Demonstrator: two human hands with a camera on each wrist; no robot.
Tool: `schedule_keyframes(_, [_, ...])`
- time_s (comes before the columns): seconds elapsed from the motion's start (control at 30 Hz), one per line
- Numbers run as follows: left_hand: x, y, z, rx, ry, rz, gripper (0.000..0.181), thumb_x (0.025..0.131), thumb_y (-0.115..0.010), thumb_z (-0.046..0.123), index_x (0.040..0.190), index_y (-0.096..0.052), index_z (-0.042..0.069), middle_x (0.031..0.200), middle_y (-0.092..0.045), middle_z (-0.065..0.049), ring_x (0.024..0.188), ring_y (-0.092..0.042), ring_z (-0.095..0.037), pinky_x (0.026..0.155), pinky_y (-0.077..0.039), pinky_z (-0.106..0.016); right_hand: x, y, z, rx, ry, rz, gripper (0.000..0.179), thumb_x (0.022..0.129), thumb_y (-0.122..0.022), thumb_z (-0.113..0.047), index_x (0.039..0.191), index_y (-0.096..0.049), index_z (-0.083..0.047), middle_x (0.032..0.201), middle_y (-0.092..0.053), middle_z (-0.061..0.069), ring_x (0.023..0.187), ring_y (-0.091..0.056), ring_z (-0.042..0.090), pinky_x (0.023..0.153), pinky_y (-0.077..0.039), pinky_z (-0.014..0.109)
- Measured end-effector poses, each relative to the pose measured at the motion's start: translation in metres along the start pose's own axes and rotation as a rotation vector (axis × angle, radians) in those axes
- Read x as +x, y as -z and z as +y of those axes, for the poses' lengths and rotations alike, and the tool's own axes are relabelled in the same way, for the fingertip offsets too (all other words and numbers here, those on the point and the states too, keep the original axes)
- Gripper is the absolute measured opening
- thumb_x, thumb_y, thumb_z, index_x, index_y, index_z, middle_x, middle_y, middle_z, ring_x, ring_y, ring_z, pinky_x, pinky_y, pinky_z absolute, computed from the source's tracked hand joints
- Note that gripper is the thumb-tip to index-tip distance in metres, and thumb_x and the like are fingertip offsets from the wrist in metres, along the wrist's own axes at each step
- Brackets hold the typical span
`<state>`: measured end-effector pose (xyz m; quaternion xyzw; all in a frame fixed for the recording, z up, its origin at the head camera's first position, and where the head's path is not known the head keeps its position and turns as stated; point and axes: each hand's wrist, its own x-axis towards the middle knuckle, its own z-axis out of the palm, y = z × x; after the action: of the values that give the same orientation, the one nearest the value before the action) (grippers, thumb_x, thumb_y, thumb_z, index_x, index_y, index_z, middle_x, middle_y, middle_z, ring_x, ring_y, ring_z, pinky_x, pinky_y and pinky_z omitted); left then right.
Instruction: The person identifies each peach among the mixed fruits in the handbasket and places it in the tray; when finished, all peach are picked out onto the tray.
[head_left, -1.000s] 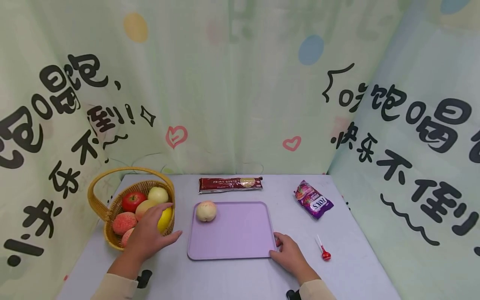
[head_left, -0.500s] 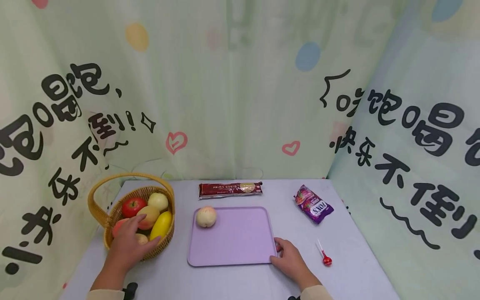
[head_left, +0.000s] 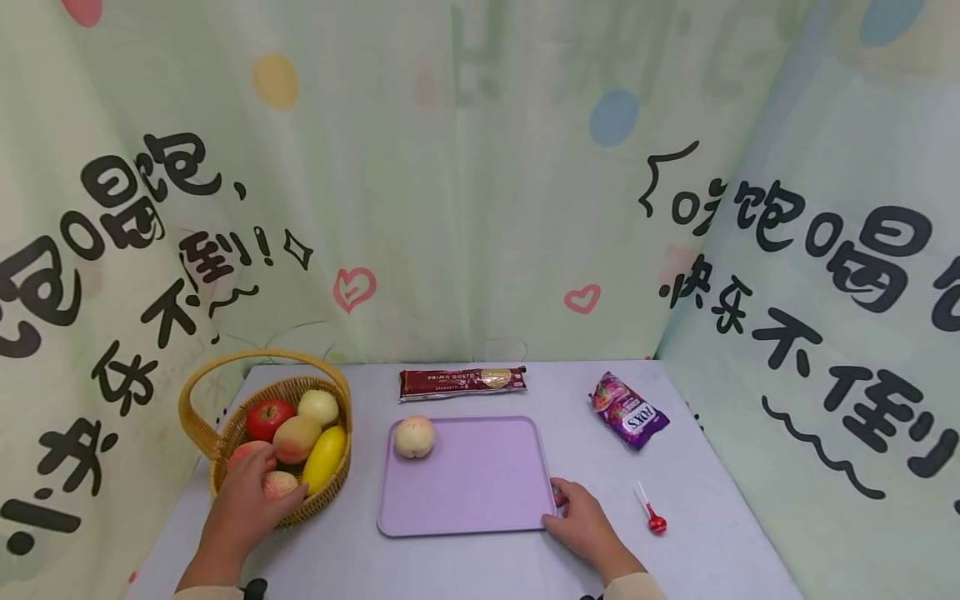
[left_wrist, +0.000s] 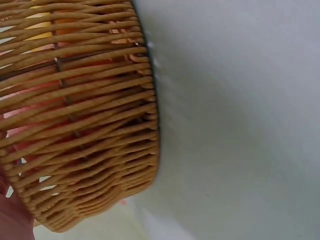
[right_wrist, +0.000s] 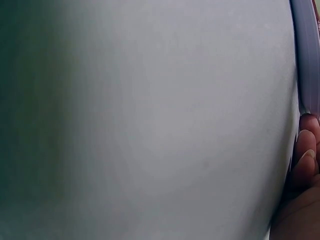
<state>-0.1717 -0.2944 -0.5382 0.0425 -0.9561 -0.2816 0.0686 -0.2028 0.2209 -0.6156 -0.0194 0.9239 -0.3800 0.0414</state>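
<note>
Pale green printed curtain (head_left: pixel 480 183) hangs behind the tabletop (head_left: pixel 480 567). Lower left of the frame, the left hand (head_left: pixel 242 512) reaches into the wicker basket (head_left: pixel 332 497), thumb and forefinger spread apart beside a mottled peach (head_left: pixel 279 486), no grip showing. At lower centre, the right hand (head_left: pixel 583 523) pinches the right edge of the purple tray (head_left: pixel 468 483), whose upper-left corner bears a pale peach (head_left: pixel 414 437).

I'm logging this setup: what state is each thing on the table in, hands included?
Basket: upright, handle raised, holding fruit
Tray: flat, bearing one peach
Spaghetti pack: lying, no opening visible
Purple bag: lying, no tear visible
Lollipop: lying, wrapping unclear
Left hand: over fruit, thumb spread
Right hand: holding tray's edge
</note>
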Motion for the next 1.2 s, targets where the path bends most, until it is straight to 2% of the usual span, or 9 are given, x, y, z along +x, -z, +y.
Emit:
schedule_keyframes(0.13, [0.000,-0.003,-0.006,0.002,-0.005,0.003,0.087,0.078,-0.085,0.051,0.141,-0.048,0.004,0.135,-0.060,-0.024,0.125,-0.052,-0.042,0.105,-0.043,-0.068,0.000,0.000,0.000,0.001,-0.008,-0.010,0.064,0.076,-0.082,-0.016,0.133,-0.061,0.005,0.092,-0.059,0.000,0.080,-0.050,0.014,0.067,-0.043,0.025])
schedule_keyframes(0.33, [0.002,-0.003,-0.011,0.004,0.017,-0.041,0.091,0.079,-0.084,0.054,0.142,-0.048,0.000,0.138,-0.058,-0.025,0.126,-0.050,-0.044,0.106,-0.041,-0.069,0.001,0.001,0.001,-0.003,-0.022,-0.018,0.065,0.077,-0.082,-0.016,0.134,-0.060,0.005,0.093,-0.060,0.001,0.081,-0.050,0.014,0.067,-0.043,0.026])
schedule_keyframes(0.63, [0.018,0.005,-0.016,0.023,0.067,-0.204,0.099,0.077,-0.082,0.062,0.140,-0.048,-0.007,0.139,-0.056,-0.030,0.123,-0.054,-0.045,0.106,-0.044,-0.067,0.001,-0.001,0.002,-0.008,-0.012,-0.005,0.065,0.077,-0.082,-0.016,0.134,-0.061,0.005,0.093,-0.059,0.000,0.080,-0.050,0.014,0.066,-0.043,0.025])
schedule_keyframes(0.77, [0.024,0.008,-0.014,0.024,0.071,-0.247,0.101,0.076,-0.084,0.060,0.141,-0.048,-0.009,0.139,-0.056,-0.032,0.122,-0.055,-0.046,0.105,-0.045,-0.066,0.001,-0.001,0.002,-0.002,-0.014,-0.009,0.065,0.077,-0.082,-0.016,0.134,-0.060,0.005,0.093,-0.059,0.001,0.081,-0.050,0.014,0.066,-0.043,0.025])
schedule_keyframes(1.2, [0.029,0.009,-0.012,0.029,0.072,-0.252,0.088,0.077,-0.089,0.043,0.137,-0.052,-0.010,0.134,-0.058,-0.031,0.119,-0.056,-0.045,0.105,-0.045,-0.066,0.002,0.000,0.001,-0.003,-0.029,-0.018,0.065,0.078,-0.082,-0.018,0.135,-0.060,0.004,0.094,-0.059,0.000,0.081,-0.050,0.013,0.066,-0.042,0.025])
